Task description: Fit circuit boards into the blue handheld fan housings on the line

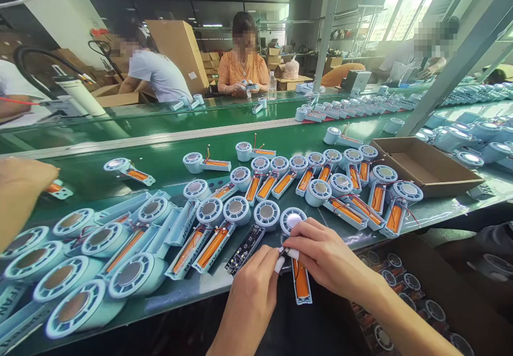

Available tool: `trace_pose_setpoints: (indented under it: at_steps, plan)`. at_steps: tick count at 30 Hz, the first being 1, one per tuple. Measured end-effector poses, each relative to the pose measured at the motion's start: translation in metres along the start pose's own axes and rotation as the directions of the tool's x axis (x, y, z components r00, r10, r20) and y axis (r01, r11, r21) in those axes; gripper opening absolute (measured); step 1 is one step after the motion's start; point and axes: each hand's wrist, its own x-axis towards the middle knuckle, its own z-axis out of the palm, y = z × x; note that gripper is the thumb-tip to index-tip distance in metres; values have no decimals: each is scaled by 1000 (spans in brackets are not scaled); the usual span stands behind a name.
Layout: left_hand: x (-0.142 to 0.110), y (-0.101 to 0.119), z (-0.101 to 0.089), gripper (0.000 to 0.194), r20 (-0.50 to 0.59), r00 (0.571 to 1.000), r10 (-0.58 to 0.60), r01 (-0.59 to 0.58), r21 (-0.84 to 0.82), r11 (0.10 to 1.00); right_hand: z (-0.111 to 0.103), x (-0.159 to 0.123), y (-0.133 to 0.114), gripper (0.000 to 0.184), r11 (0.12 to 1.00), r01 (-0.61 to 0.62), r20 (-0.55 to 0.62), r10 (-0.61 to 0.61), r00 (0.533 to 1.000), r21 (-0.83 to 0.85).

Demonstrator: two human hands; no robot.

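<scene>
The light-blue plastic fan body with an orange battery (301, 280) lies at the bench edge, beneath and just beside the right hand (320, 249). Both hands pinch a small dark part (284, 251) above it, the left hand (256, 281) nearly meeting the right. Left of them lies a black circuit board (244, 249); beyond, similar light-blue fan bodies (240, 178) spread out.

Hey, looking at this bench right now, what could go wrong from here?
The fan unit under the hands has its handle sticking out past the bench edge, so a bump might tip it off. The left hand and right hand pinch a small dark part that could slip and drop. Loose wires on the crowded fans might snag.
</scene>
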Motion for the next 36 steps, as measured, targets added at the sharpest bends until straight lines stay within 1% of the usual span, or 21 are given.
trace_pose_setpoints:
  at_steps: [2,5,7,10,12,14,16,18,19,20,21,23,24,25,26,27,28,29,32,34,36]
  plan:
    - [-1,0,5,33,-53,998,-22,21,-16,1000,-3,-4,3,20,995,-45,-52,50,997,88]
    - [-6,-2,13,35,-175,980,-98,92,-40,995,-12,-17,7,23,956,-153,-129,190,973,251]
    - [-10,-2,18,38,-230,961,-153,145,-51,988,-17,-29,7,26,936,-209,-92,244,965,284]
    - [-14,1,21,42,-219,956,-194,184,-61,981,-16,-45,2,34,937,-231,45,227,973,261]
    - [-14,3,22,46,-208,961,-184,175,-60,983,-10,-49,-1,42,942,-214,75,201,977,259]
    - [-12,4,22,50,-216,964,-155,144,-63,988,-3,-50,-2,41,943,-169,39,165,986,285]
    - [-11,3,22,53,-208,970,-122,111,-61,992,2,-47,-1,32,934,-120,-45,143,989,337]
    - [-11,2,23,55,-179,979,-96,92,-33,995,5,-41,0,22,903,-109,-151,186,971,416]
    - [-11,1,23,56,-162,983,-89,88,-11,996,7,-37,-1,19,869,-129,-185,243,952,477]
    - [-12,1,23,57,-146,986,-86,89,14,996,8,-33,-1,16,814,-166,-191,320,928,557]
    - [-14,2,23,59,-132,987,-87,93,39,995,9,-28,-3,15,733,-209,-163,401,901,648]
    - [-17,5,23,61,-104,990,-91,100,90,991,12,-18,-8,20,510,-282,-38,529,848,813]
    - [-19,6,22,62,-94,991,-90,101,118,988,14,-14,-11,23,402,-303,28,562,827,864]
    - [-21,7,22,63,-92,992,-86,99,150,984,16,-9,-13,27,323,-310,74,576,814,894]
    - [-23,8,21,64,-94,992,-80,96,183,978,17,-6,-16,30,285,-310,92,583,807,907]
    - [-25,9,20,65,-94,993,-75,94,211,973,19,-4,-18,31,286,-310,88,590,803,907]
    - [-26,9,20,67,-96,993,-74,94,230,969,21,-2,-20,30,317,-316,73,594,801,894]
    - [-27,9,19,68,-99,992,-75,97,235,967,22,-2,-22,26,372,-325,45,595,802,870]
    - [-28,8,20,63,-122,991,-63,81,145,986,22,-4,-24,15,599,-321,-89,552,829,733]
    - [-28,9,22,55,-174,983,-64,70,28,997,22,-6,-24,11,736,-277,-176,473,863,618]
    - [-28,12,24,44,-252,959,-127,109,-84,990,22,-7,-23,12,833,-213,-239,375,896,510]
